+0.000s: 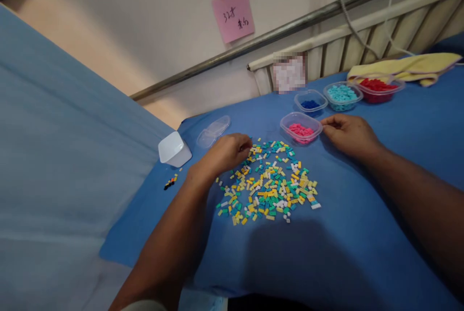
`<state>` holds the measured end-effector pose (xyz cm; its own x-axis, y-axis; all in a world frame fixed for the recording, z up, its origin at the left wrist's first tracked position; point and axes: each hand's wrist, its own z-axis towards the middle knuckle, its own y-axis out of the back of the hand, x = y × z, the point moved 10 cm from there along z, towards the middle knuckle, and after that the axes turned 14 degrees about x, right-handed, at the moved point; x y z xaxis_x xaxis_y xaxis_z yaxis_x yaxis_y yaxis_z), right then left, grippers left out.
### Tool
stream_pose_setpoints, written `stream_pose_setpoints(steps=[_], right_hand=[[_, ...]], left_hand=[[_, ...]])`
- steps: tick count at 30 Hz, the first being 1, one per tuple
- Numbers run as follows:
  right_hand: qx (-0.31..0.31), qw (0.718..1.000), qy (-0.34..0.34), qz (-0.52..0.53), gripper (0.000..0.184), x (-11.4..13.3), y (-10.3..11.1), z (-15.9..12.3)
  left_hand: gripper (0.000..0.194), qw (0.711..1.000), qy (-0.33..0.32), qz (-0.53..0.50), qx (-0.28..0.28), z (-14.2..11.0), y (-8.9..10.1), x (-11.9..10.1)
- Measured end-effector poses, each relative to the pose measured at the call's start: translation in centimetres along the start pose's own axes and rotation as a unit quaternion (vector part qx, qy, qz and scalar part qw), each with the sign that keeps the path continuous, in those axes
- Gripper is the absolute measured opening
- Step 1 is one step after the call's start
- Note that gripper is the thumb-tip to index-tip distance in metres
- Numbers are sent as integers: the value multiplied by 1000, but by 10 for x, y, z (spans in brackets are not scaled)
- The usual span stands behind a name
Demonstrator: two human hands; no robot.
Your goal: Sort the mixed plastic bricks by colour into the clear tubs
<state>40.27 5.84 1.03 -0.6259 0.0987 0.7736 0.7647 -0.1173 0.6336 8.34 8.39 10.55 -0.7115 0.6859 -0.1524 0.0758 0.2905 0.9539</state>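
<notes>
Left hand curled at the far-left edge of the small brick pile, fingertips pressed together; any brick between them is hidden. Right hand loosely closed, touching the pink-brick tub; grip contents unclear.

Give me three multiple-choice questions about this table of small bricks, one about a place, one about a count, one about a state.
1. Where is the right hand?
A. at the rim of the clear plastic tub of pink bricks
B. on the yellow cloth
C. on the white tub

2. How many clear tubs hold sorted bricks?
A. two
B. four
C. six

3. How does the white plastic tub stand?
A. upright and full
B. stacked in another
C. upside down

Answers: 1 A, its fingertips meet that tub's edge. 2 B, the pink tub, dark blue tub, light blue tub and red tub. 3 C, its closed base faces up.
</notes>
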Motion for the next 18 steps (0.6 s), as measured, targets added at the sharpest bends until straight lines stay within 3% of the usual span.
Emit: stream_pose_setpoints(steps=[6, 8, 10, 12, 14, 16, 18], right_hand=[[-1, 1000, 15, 21, 20, 0, -1, 2], [-3, 1000, 21, 23, 20, 0, -1, 2], [-7, 999, 26, 18, 22, 1, -1, 1], [-2, 1000, 24, 19, 23, 2, -1, 1], [5, 1000, 15, 27, 23, 1, -2, 1], [6, 1000, 4, 28, 25, 0, -1, 0], [7, 1000, 2, 22, 27, -1, -1, 0]], left_hand=[[20, 991, -95, 51, -80, 75, 36, -71], [21, 988, -114, 79, -71, 99, 36, -87], [24, 985, -134, 110, -24, 117, 29, -97], [29, 982, -146, 120, 26, 123, 22, -98], [35, 983, -149, 96, 38, 118, 25, -90], [35, 990, -131, 51, 5, 104, 39, -71], [28, 996, -82, 9, -33, 84, 52, -38]])
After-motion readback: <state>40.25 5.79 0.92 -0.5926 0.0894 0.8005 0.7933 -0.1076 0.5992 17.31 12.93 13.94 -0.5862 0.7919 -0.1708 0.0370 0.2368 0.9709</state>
